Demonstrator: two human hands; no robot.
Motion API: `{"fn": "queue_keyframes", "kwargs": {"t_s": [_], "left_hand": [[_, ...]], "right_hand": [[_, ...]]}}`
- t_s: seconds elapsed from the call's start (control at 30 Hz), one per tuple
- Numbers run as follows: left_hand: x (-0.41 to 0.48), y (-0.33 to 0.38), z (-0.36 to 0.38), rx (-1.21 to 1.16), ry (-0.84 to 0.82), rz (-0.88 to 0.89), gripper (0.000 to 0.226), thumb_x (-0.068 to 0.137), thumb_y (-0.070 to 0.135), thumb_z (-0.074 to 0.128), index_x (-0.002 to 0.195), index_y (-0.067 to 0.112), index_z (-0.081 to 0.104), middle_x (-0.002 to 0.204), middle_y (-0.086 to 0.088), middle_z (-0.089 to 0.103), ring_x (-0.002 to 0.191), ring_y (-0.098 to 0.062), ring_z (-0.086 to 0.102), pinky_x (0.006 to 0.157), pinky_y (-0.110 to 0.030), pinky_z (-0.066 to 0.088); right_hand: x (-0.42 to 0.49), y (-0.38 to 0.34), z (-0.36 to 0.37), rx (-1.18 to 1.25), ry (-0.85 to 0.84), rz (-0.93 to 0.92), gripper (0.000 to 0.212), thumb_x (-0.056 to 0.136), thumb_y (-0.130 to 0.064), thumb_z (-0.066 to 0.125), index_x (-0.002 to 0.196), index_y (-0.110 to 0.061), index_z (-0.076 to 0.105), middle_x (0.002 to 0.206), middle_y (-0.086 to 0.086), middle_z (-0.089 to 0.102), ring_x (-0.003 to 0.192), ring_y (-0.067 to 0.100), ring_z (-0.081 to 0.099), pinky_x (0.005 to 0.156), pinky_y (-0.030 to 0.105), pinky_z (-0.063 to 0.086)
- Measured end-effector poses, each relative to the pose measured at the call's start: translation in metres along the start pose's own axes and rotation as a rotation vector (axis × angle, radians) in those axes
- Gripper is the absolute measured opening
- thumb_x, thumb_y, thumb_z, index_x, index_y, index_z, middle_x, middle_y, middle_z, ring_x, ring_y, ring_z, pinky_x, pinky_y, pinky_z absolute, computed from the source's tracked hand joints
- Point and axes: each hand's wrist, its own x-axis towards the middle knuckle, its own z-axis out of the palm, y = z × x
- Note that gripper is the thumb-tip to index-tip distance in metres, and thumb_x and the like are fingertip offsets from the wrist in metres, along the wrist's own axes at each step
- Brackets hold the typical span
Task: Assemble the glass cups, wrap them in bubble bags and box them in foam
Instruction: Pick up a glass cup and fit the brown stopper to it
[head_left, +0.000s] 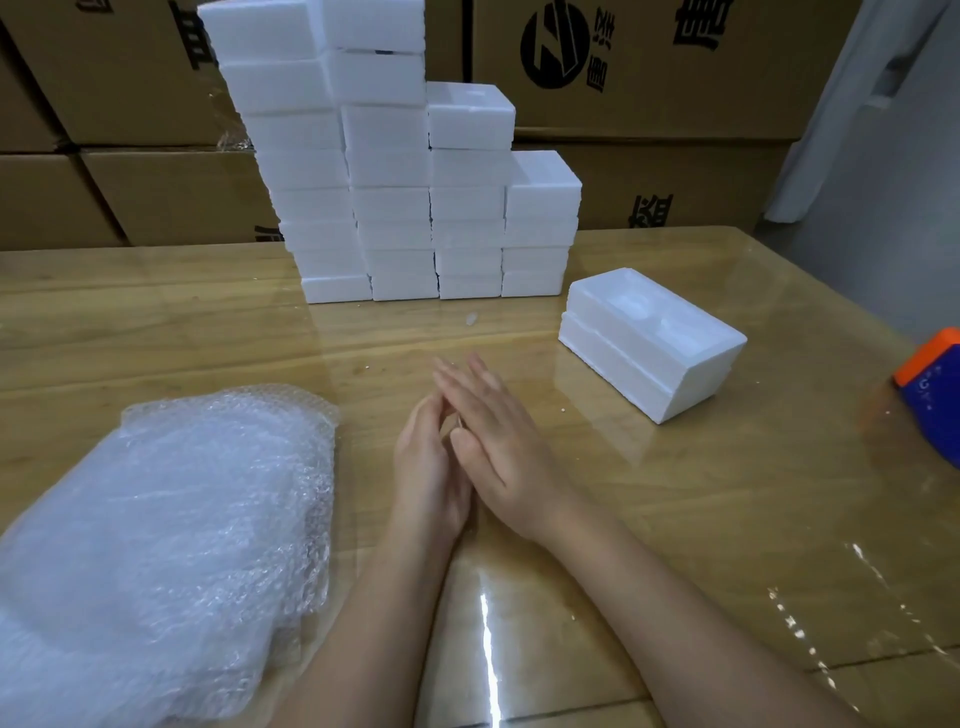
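— Where are our hands?
— Our left hand and right hand meet palm to palm over the table, fingers straight, grasping nothing we can see.
— And the packing?
— We see the bubble bags piled at our left, near the left hand. One foam box lies to our right, and the foam stacks stand behind.

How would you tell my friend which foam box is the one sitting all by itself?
Find the tall pile of foam boxes at the back of the wooden table. Just right of it, a bit nearer, sits the lone box. It stands apart, turned at an angle, touching no other box, with hollows showing in its top.
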Motion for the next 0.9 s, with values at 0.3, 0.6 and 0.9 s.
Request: {"fn": "queue_keyframes", "kwargs": {"t_s": [0.3, 0.6, 0.9], "left_hand": [[0.009, 0.015, -0.009, -0.238, 0.081, -0.019, 0.027, 0.099, 0.025, 0.044, 0.112, 0.006, 0.059, 0.113, -0.009, 0.064, 0.103, -0.021, 0.066, 0.088, -0.034, 0.055], [0.004, 0.007, -0.004, -0.215, -0.061, 0.004, 0.018, 0.095, 0.021, 0.052, 0.108, 0.019, 0.064, 0.091, 0.004, 0.072, 0.099, -0.017, 0.069, 0.067, -0.029, 0.056], [-0.001, 0.008, -0.005, -0.048, -0.248, -0.036, 0.036, 0.094, 0.038, 0.047, 0.088, 0.019, 0.077, 0.096, -0.005, 0.073, 0.096, -0.018, 0.069, 0.072, -0.027, 0.056]], "right_hand": [[-0.008, -0.006, 0.002, -0.308, -0.037, -0.103, 0.053, 0.098, -0.027, 0.034, 0.143, 0.001, 0.034, 0.152, 0.013, 0.029, 0.144, 0.025, 0.022, 0.116, 0.044, 0.022], [-0.004, -0.015, 0.001, -0.209, 0.020, 0.109, 0.074, 0.093, -0.052, 0.025, 0.150, -0.005, 0.016, 0.159, 0.005, 0.010, 0.147, 0.011, 0.003, 0.119, 0.029, 0.008], [0.002, -0.018, -0.007, -0.279, 0.034, -0.151, 0.049, 0.093, -0.025, 0.039, 0.137, -0.007, 0.048, 0.147, 0.005, 0.042, 0.143, 0.029, 0.025, 0.112, 0.044, 0.028]]}}
